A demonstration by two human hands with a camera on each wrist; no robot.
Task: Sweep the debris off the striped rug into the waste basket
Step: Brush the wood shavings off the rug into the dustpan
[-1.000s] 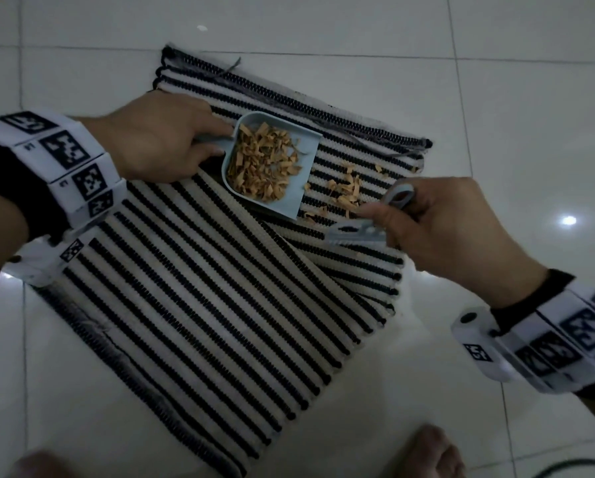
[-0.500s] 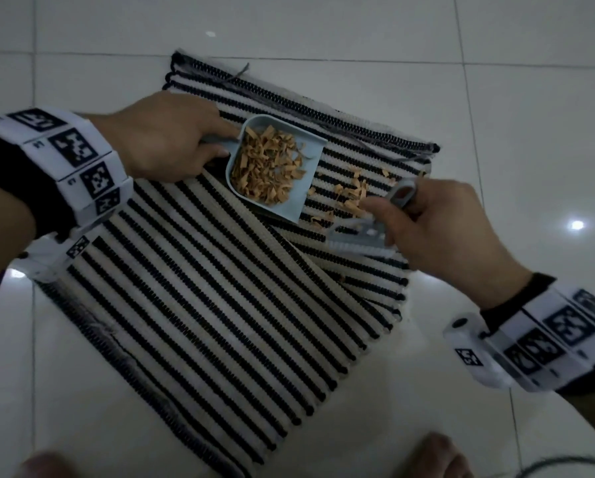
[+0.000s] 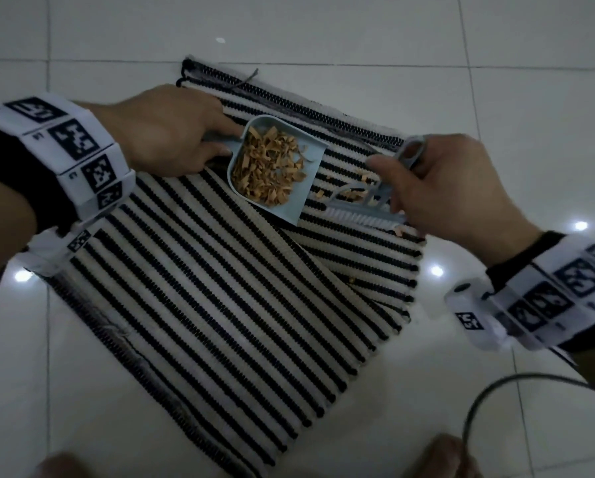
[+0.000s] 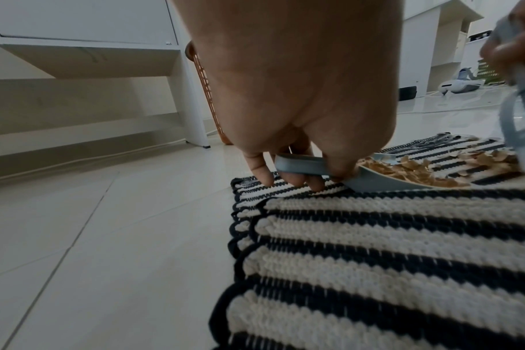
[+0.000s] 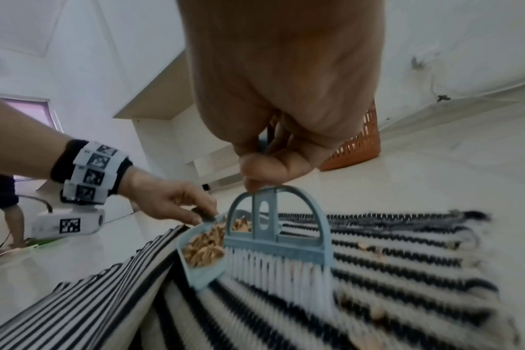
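Note:
A black-and-cream striped rug (image 3: 199,291) lies on the white tiled floor, one layer folded over another. My left hand (image 3: 172,132) grips the handle of a pale blue dustpan (image 3: 309,198) that rests on the rug and holds a heap of tan shavings (image 3: 268,167). My right hand (image 3: 440,181) grips the handle of a small blue brush (image 3: 365,207) with white bristles (image 5: 273,270), standing on the rug just right of the pan's mouth. Loose shavings (image 3: 358,193) lie behind the brush, and one (image 3: 400,231) near the rug's right edge. An orange waste basket (image 5: 357,144) stands beyond the rug.
White furniture (image 4: 84,47) with a leg (image 4: 192,113) stands past the rug's far end, beside the basket (image 4: 207,94). A dark cable (image 3: 496,398) loops over the floor at bottom right. Two bare feet (image 3: 440,457) show at the bottom edge. Small appliances (image 4: 459,84) sit far off.
The brush has moved right and nearer along the rug, away from the pan's mouth, to stand in front of the remaining shavings. The dustpan stays put.

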